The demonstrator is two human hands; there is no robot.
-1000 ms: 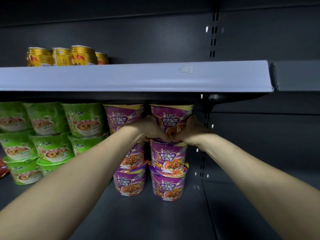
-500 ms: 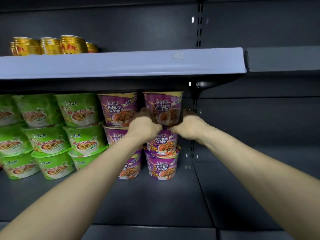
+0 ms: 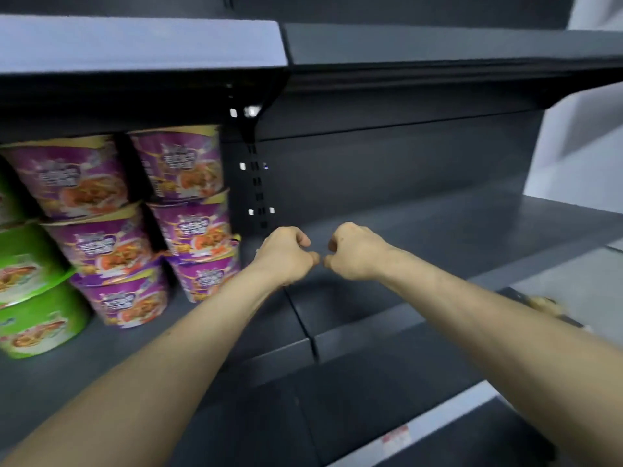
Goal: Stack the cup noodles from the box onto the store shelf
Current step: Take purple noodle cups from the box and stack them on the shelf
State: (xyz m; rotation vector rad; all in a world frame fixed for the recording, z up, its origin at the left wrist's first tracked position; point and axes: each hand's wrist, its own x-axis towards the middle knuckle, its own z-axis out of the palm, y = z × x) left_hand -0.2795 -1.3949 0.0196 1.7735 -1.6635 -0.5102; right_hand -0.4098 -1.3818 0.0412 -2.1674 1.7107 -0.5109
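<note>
Six purple cup noodles point(image 3: 195, 227) stand before us in the head view, in two columns of three at the left of the dark shelf point(image 3: 421, 224). The lowest cup of the column nearer our hands sits tilted. The top cups reach close under the upper shelf point(image 3: 141, 42), whose front edge is a pale strip. Left of the purple ones, at the picture's edge, green cup noodles point(image 3: 33, 261) are stacked as well, partly cut off. The picture is smeared, so we cannot read the print on any cup.

Our left hand point(image 3: 286, 256) hangs just right of the purple stack, apart from it, its fingers curled into a fist that grasps nothing. Our right hand point(image 3: 355, 252) is just beside it, clenched the same way and empty. The knuckles of the two come very near each other, and we cannot tell whether they touch. Both bare forearms reach in from the bottom corners.

Behind the hands a slotted upright point(image 3: 257, 183) runs up the back panel. Low down, on the pale edge of a lower shelf, sits a red and white label point(image 3: 396, 439). At the right something yellowish point(image 3: 543, 303) shows beside our right forearm, and we cannot tell what it is.
</note>
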